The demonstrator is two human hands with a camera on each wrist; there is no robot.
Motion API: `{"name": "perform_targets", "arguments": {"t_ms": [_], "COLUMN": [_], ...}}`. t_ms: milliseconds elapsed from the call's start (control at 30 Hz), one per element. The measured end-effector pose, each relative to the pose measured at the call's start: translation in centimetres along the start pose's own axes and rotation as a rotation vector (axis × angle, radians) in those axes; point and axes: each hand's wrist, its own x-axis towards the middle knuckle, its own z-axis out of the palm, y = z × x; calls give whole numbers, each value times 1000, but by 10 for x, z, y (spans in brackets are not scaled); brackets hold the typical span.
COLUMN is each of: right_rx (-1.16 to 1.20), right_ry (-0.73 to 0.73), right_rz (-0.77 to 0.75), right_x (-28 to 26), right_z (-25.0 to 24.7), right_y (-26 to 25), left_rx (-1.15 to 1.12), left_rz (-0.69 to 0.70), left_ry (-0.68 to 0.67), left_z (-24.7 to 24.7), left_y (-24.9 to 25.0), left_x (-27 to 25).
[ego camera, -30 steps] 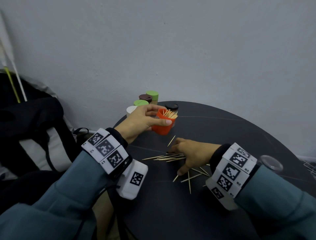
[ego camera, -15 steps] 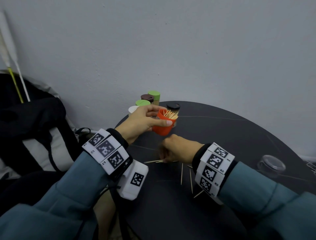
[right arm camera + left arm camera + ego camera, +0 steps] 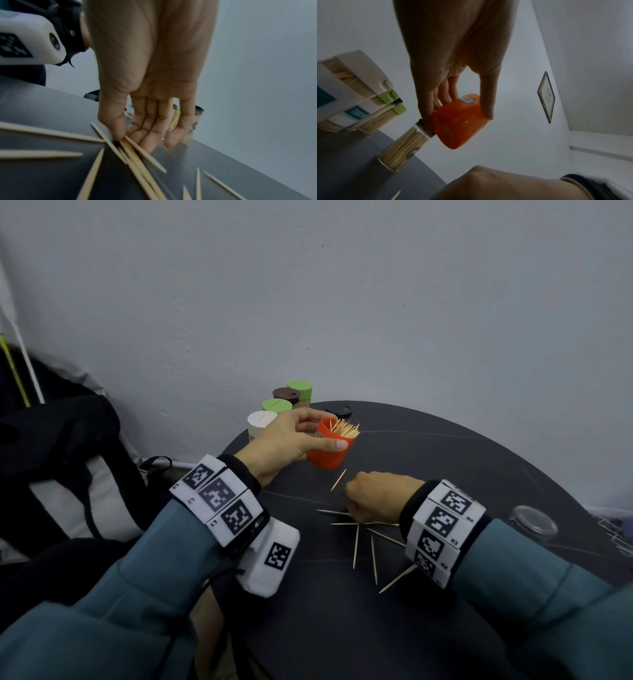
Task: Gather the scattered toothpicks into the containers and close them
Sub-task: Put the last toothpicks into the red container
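So the left hand (image 3: 291, 440) had its grip wrapped round the orange container (image 3: 329, 448), tipped toward the right hand (image 3: 373, 494), probably so a bundle could slide straight in. That right grip was pinching a few toothpicks (image 3: 137, 151) between thumb and fingertips, low on the worktop (image 3: 445, 460). More loose toothpicks (image 3: 356, 546) lay fanned out just beside the wrist. Compared with a second ago, the right hand had gone from flat and sweeping to bunched up, and the pile looked thinner. The capped containers (image 3: 277, 405) sat at the back
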Motion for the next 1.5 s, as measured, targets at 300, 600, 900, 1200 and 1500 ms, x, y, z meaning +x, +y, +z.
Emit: {"name": "perform_targets", "arguments": {"t_ms": [300, 600, 900, 1200, 1500], "right_rx": [193, 417, 557, 1221, 1298], "right_ry": [35, 158, 228, 912, 1187], "right_rz": [18, 53, 121, 170, 166], "right_x": [-5, -14, -22, -39, -34], "right_z": [1, 10, 17, -7, -29], "right_y": [24, 56, 74, 76, 53], "left_rx": [-3, 11, 32, 35, -7], "left_rz": [4, 3, -12, -12, 8], "left_ry": [-14, -27, -62, -108, -135], "left_z": [10, 20, 25, 32, 37], "left_y": [0, 0, -2, -4, -6], "left_x": [8, 14, 18, 20, 19]}}
